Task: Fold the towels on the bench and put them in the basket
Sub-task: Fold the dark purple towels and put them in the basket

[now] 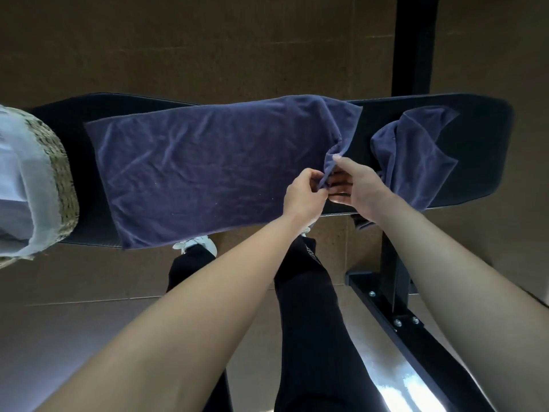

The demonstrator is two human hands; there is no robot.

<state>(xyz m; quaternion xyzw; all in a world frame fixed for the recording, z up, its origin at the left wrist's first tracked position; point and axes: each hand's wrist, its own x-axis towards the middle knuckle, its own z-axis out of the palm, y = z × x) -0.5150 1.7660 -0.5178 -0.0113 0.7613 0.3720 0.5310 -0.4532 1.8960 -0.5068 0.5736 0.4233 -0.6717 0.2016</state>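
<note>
A large blue towel [202, 171] lies spread flat along the black padded bench [481, 120], its near edge hanging just past the bench front. Its right end is lifted and bunched. My left hand [303, 194] and my right hand [356, 185] meet at that end, both pinching the same near right corner of the towel. A second blue towel [416, 156] lies crumpled on the bench to the right, draping over the front edge. A woven basket [56, 173] with a pale cloth lining stands on the bench's left end.
The bench's black metal frame [395, 310] with bolts runs toward me at lower right. My dark trouser legs and a white shoe [199, 243] stand in front of the bench. Brown floor lies all around, and a black post [416, 43] rises behind.
</note>
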